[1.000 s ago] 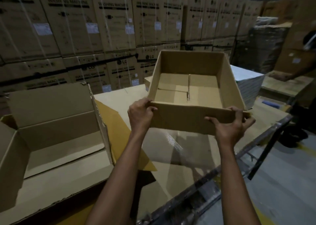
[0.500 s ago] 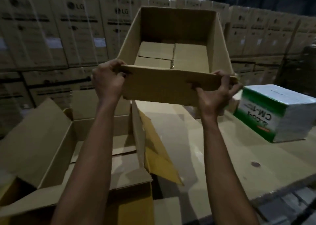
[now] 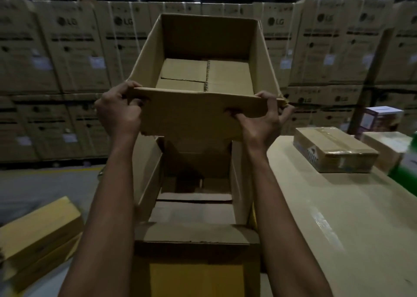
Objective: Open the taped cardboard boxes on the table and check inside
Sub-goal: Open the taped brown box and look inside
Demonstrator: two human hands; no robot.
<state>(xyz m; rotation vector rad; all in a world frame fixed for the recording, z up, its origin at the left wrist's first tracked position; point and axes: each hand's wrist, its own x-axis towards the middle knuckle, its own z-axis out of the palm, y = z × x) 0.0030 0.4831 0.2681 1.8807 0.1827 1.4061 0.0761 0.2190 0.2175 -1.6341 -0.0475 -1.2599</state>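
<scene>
I hold an open, empty cardboard box (image 3: 191, 113) up in the air by its near wall. My left hand (image 3: 117, 113) grips the wall's left corner and my right hand (image 3: 261, 120) grips its right end, fingers over the rim. Its folded bottom flaps show inside. Directly below it a larger open cardboard box (image 3: 241, 183) stands at the table's left end, flaps up, nothing visible inside. A taped, closed cardboard box (image 3: 334, 152) lies on the table (image 3: 338, 229) to the right.
Stacks of large LG cartons (image 3: 67, 70) fill the background. A yellowish box (image 3: 38, 235) lies on the floor at lower left. More small boxes, one pale (image 3: 388, 147) and one white (image 3: 381, 118), stand at the table's far right.
The view has swung left. The held box now hangs over the larger open box instead of to its right. Both hands keep the same grip.
</scene>
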